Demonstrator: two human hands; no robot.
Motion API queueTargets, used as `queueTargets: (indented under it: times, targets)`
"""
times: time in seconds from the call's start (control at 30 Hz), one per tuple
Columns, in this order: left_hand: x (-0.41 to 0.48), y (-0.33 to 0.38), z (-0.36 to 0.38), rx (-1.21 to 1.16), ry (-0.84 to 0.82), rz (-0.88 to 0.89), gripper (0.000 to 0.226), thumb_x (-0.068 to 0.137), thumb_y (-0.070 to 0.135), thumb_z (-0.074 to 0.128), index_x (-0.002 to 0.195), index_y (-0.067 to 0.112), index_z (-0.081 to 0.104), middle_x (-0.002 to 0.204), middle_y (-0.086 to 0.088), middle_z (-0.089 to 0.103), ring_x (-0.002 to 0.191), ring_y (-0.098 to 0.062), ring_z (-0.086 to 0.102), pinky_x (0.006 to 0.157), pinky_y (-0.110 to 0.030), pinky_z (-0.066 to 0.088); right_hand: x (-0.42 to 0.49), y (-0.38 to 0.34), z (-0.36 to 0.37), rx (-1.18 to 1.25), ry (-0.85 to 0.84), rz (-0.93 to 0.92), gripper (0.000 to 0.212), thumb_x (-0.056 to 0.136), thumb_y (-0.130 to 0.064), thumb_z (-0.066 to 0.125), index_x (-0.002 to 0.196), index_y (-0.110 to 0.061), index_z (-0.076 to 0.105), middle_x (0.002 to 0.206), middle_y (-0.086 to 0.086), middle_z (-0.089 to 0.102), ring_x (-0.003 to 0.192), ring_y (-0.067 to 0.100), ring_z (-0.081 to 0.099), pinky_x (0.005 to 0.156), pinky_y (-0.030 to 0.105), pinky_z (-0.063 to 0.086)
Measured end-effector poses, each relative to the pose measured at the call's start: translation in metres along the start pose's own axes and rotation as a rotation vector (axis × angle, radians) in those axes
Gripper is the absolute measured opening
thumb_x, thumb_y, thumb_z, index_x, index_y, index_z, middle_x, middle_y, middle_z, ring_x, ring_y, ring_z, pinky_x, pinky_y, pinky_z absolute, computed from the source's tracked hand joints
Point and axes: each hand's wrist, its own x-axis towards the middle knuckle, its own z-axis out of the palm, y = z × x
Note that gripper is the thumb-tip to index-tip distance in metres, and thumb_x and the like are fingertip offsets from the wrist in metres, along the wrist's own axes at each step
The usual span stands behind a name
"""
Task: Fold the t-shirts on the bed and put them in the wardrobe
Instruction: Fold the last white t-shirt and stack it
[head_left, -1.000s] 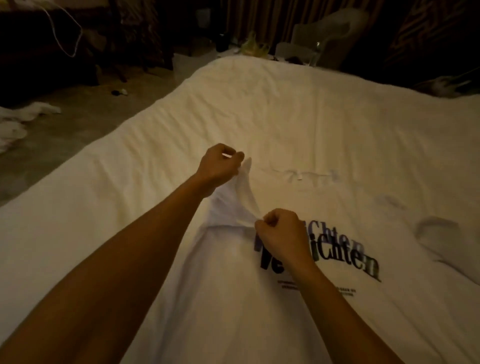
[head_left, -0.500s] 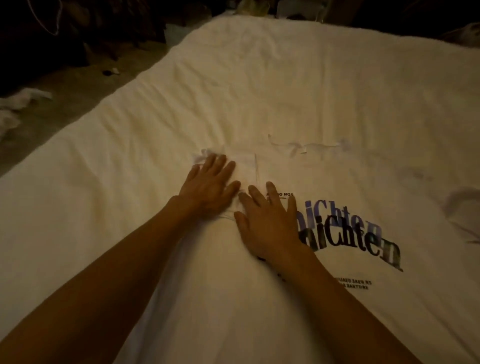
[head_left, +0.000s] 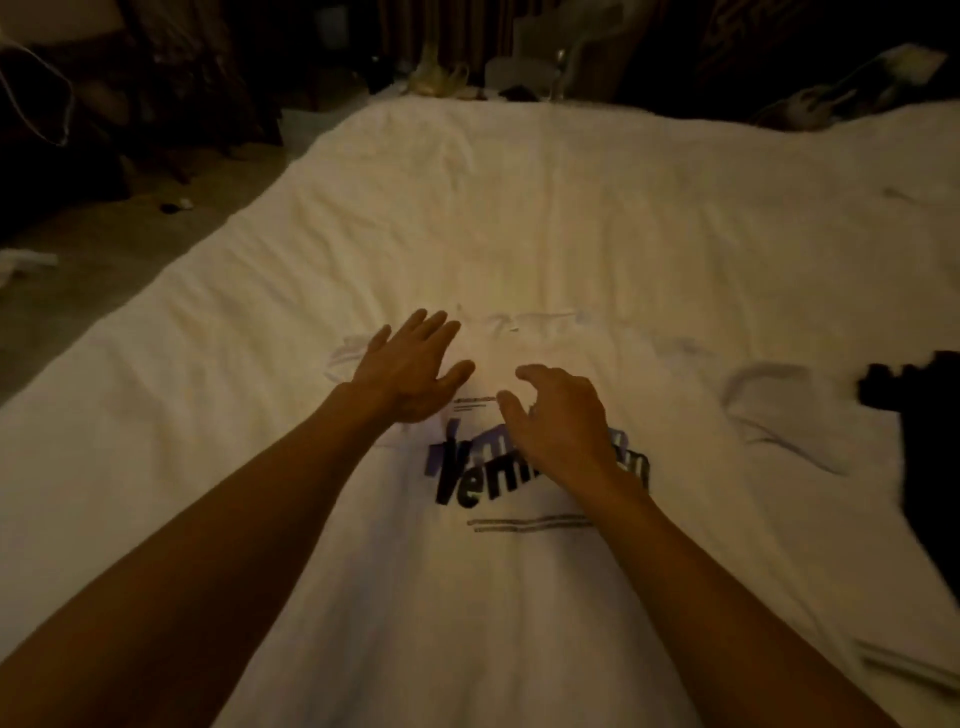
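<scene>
A white t-shirt (head_left: 498, 597) with dark printed lettering lies face up on the white bed (head_left: 519, 208), its collar pointing away from me. Its left sleeve is folded in over the chest. My left hand (head_left: 410, 364) lies flat with straight fingers on that folded sleeve near the collar. My right hand (head_left: 561, 415) hovers over the lettering, fingers loosely curled, holding nothing. The shirt's right sleeve (head_left: 769, 405) lies spread out to the right.
A black garment (head_left: 919, 452) lies on the bed at the right edge. Floor (head_left: 78, 291) with scattered white items runs along the bed's left side. A plastic chair (head_left: 561, 57) and dark furniture stand beyond the far end.
Both hands first pinched the left sleeve and lifted it, then pressed it flat on the chest. Now my right hand has lifted off, and my left has slid toward the collar.
</scene>
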Motion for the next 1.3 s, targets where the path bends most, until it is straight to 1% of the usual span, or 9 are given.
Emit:
queueTargets:
  times: [0.17, 0.3, 0.47, 0.67, 0.83, 0.9, 1.0, 1.13, 1.3]
  targets:
    - [0.016, 0.091, -0.018, -0.05, 0.088, 0.186, 0.058, 0.102, 0.049, 0.038, 0.149, 0.014, 0.038, 0.152, -0.008, 0.042, 0.139, -0.026, 0.038, 0.11, -0.046, 0.037, -0.03, 0.063, -0.079, 0.035, 0.128, 0.215, 0.035, 0.094, -0.043, 0.059, 0.12, -0.021, 0.064, 0.111, 0.001, 0.069, 0.103, 0.024, 0.063, 0.083, 0.031, 0.049]
    - [0.038, 0.173, -0.003, -0.116, 0.067, 0.265, 0.051, 0.103, 0.046, 0.042, 0.145, 0.017, 0.045, 0.15, -0.006, 0.047, 0.139, -0.024, 0.04, 0.111, -0.042, 0.038, -0.049, 0.132, -0.124, 0.074, 0.229, 0.44, 0.017, 0.09, -0.039, 0.061, 0.086, -0.022, 0.066, 0.088, 0.0, 0.069, 0.086, 0.026, 0.066, 0.07, 0.032, 0.052]
    - [0.073, 0.268, 0.032, -0.226, 0.007, 0.354, 0.044, 0.103, 0.039, 0.045, 0.142, 0.018, 0.049, 0.147, -0.005, 0.05, 0.137, -0.024, 0.041, 0.112, -0.04, 0.035, -0.065, 0.21, -0.159, 0.023, 0.299, 0.624, 0.025, 0.091, -0.041, 0.062, 0.092, -0.018, 0.071, 0.094, 0.006, 0.07, 0.088, 0.031, 0.065, 0.061, 0.026, 0.039]
    - [0.131, 0.348, 0.068, -0.279, -0.034, 0.429, 0.04, 0.101, 0.028, 0.051, 0.136, 0.01, 0.055, 0.134, -0.013, 0.059, 0.125, -0.033, 0.05, 0.104, -0.045, 0.041, -0.052, 0.259, -0.168, -0.012, 0.27, 0.726, 0.044, 0.091, -0.054, 0.06, 0.084, -0.011, 0.068, 0.089, 0.008, 0.067, 0.066, 0.02, 0.055, 0.046, 0.022, 0.028]
    - [0.172, 0.391, 0.087, -0.238, -0.051, 0.404, 0.044, 0.104, 0.033, 0.041, 0.146, 0.021, 0.045, 0.139, -0.01, 0.054, 0.133, -0.03, 0.042, 0.102, -0.049, 0.038, -0.036, 0.27, -0.161, -0.008, 0.184, 0.749, 0.051, 0.087, -0.062, 0.061, 0.074, -0.018, 0.041, 0.098, 0.006, 0.055, 0.094, 0.03, 0.059, 0.06, 0.028, 0.04]
    - [0.178, 0.405, 0.092, -0.193, -0.062, 0.399, 0.045, 0.105, 0.034, 0.038, 0.149, 0.024, 0.04, 0.138, -0.008, 0.054, 0.134, -0.028, 0.04, 0.104, -0.051, 0.032, -0.032, 0.276, -0.156, -0.013, 0.192, 0.729, 0.048, 0.086, -0.06, 0.064, 0.083, -0.012, 0.056, 0.102, 0.006, 0.063, 0.094, 0.031, 0.063, 0.059, 0.027, 0.042]
    - [0.185, 0.416, 0.097, -0.188, -0.072, 0.358, 0.046, 0.102, 0.032, 0.042, 0.148, 0.022, 0.041, 0.137, -0.005, 0.056, 0.131, -0.029, 0.042, 0.104, -0.051, 0.03, -0.029, 0.283, -0.156, 0.022, 0.215, 0.721, 0.039, 0.084, -0.051, 0.068, 0.084, -0.012, 0.067, 0.091, 0.008, 0.068, 0.081, 0.029, 0.066, 0.046, 0.021, 0.03]
    - [0.185, 0.414, 0.085, -0.467, -0.043, 0.228, 0.035, 0.099, 0.027, 0.048, 0.134, 0.025, 0.055, 0.131, 0.001, 0.06, 0.125, -0.025, 0.05, 0.102, -0.045, 0.03, -0.029, 0.275, -0.165, 0.047, 0.289, 0.695, 0.035, 0.084, -0.037, 0.07, 0.06, -0.02, 0.05, 0.074, 0.001, 0.06, 0.068, 0.023, 0.06, 0.047, 0.023, 0.028]
    - [0.17, 0.376, 0.037, -0.869, 0.045, 0.185, 0.019, 0.086, 0.041, 0.058, 0.092, 0.024, 0.066, 0.094, 0.004, 0.067, 0.096, -0.022, 0.065, 0.09, -0.046, 0.053, -0.024, 0.237, -0.173, 0.281, 0.434, 0.465, 0.016, 0.083, -0.018, 0.072, 0.073, -0.017, 0.059, 0.073, -0.002, 0.063, 0.064, 0.008, 0.056, 0.053, 0.019, 0.039]
